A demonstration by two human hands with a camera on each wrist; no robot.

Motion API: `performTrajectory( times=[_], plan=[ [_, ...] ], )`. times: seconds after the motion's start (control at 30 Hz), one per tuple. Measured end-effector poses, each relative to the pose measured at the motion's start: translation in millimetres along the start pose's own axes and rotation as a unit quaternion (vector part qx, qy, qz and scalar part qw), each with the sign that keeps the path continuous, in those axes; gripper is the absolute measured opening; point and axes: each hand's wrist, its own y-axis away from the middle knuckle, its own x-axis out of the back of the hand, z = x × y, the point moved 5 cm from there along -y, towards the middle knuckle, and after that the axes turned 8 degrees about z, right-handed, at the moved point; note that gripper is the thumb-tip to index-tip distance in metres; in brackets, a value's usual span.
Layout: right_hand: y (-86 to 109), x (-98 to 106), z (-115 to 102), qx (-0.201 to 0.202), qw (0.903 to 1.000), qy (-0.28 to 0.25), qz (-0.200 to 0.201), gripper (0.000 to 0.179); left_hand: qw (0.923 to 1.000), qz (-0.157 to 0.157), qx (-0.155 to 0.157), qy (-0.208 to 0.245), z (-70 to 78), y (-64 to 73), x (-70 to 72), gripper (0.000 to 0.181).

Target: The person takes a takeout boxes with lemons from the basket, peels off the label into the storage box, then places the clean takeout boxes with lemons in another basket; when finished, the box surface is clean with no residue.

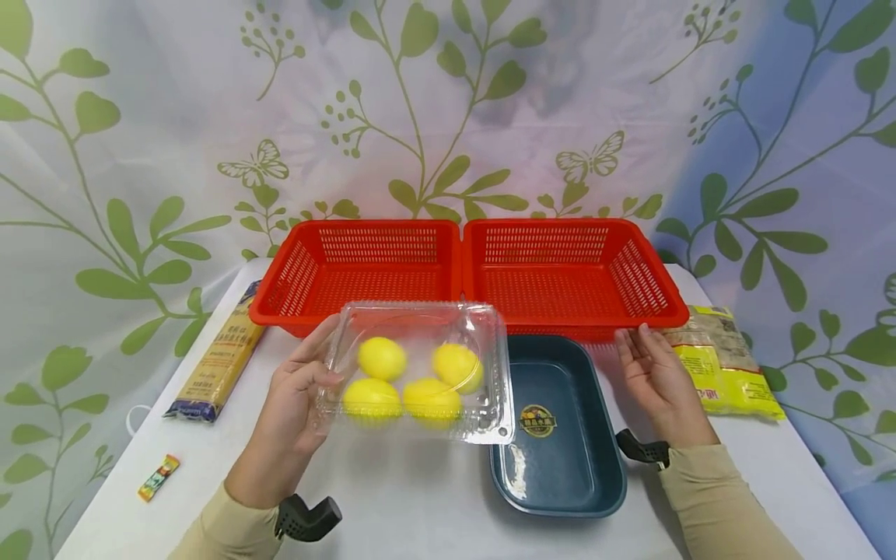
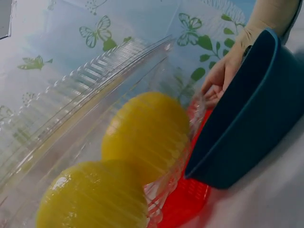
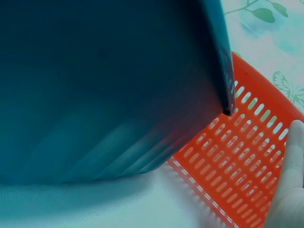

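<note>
In the head view my left hand (image 1: 294, 397) grips the left side of a clear plastic clamshell box (image 1: 420, 323). Several yellow lemons (image 1: 381, 358) lie inside it; two of these lemons (image 2: 146, 135) fill much of the left wrist view. The box is held up in front of the red baskets and overlaps the left edge of a dark blue rectangular tray (image 1: 560, 478). My right hand (image 1: 656, 385) holds nothing, its fingers extended to the front of the right red basket (image 1: 574, 311). Seen from the right wrist, a straight finger (image 3: 292, 161) lies against the basket's slotted wall (image 3: 242, 152).
Left of that basket stands a second red basket (image 1: 381, 292), side by side with it. A long noodle-like packet (image 1: 217, 358) lies at the left, a small wrapped snack bar (image 1: 159, 477) nearer me. A yellow and clear bag (image 1: 728, 365) lies at the right. Patterned cloth (image 1: 448, 101) hangs behind.
</note>
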Motion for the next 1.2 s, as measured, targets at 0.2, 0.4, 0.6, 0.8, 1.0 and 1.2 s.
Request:
performTrajectory(
  times=[0.2, 0.4, 0.6, 0.8, 1.0, 1.2],
  plan=[
    [1.2, 1, -2, 0.009, 0.9999, 0.003, -0.011, 0.042, 0.9981, 0.002, 0.015, 0.06, -5.5, -22.4, -35.4, 0.07],
    [-0.4, 3, -1, 0.011, 0.9999, 0.006, -0.011, 0.032, 0.9993, 0.0, 0.003, 0.037, -1.7, -46.2, -75.5, 0.064],
    [-0.8, 4, -1, 0.005, 1.0, -0.005, -0.003, 0.036, 0.9991, 0.002, -0.034, 0.023, 5.2, -77.1, -112.9, 0.058],
    [-0.8, 3, 0, 0.004, 1.0, 0.004, 0.001, 0.038, 0.9981, 0.027, -0.047, 0.029, -2.0, -105.5, -136.3, 0.053],
    [-1.9, 1, 1, 0.005, 1.0, 0.008, 0.004, 0.038, 0.9963, 0.061, -0.035, 0.05, -18.5, -130.1, -151.8, 0.051],
    [-2.9, 1, 0, 0.013, 0.9998, 0.013, -0.002, 0.035, 0.9956, 0.082, -0.041, 0.021, -34.0, -157.4, -168.6, 0.052]
  ],
)
